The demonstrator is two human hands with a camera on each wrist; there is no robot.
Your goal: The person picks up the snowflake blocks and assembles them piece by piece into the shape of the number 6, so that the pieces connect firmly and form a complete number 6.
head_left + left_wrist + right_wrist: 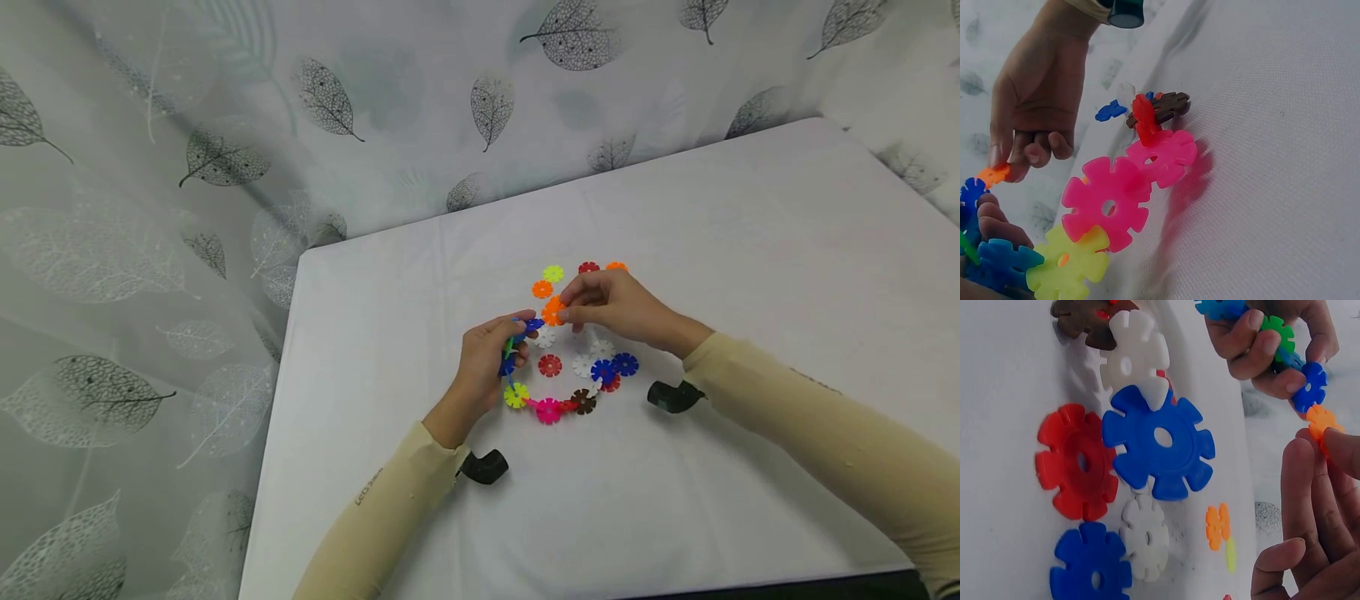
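Gripping chain [549, 411] in left hand [480, 358], curling fingers round its blue and green end, raised off table [712, 217]. Pinching orange disc [552, 312] between thumb and fingertips of right hand [611, 308], also holding it above table. Bringing orange disc right up against blue end disc [1315, 390] of chain; not being able to tell whether slotted in or only touching. Curving chain from left hand down and round toward the right, running through yellow disc [1079, 269], pink discs [1091, 190], a red piece, brown disc [584, 402], white disc [1141, 340] and near blue disc [1166, 472]. Seeing loose red disc [545, 365] lying inside the curve. Seeing white discs [602, 349] beyond near blue disc, with far blue disc [630, 364] just beside it on the right. Seeing yellow-green disc [552, 273] and second orange disc [542, 289] lying close together past left hand, with far red disc [588, 267] and far orange disc [617, 266] lying behind right hand, partly hidden. Wearing beige sleeves [390, 508] on both arms, facing leaf-print curtain [420, 100] beyond table.
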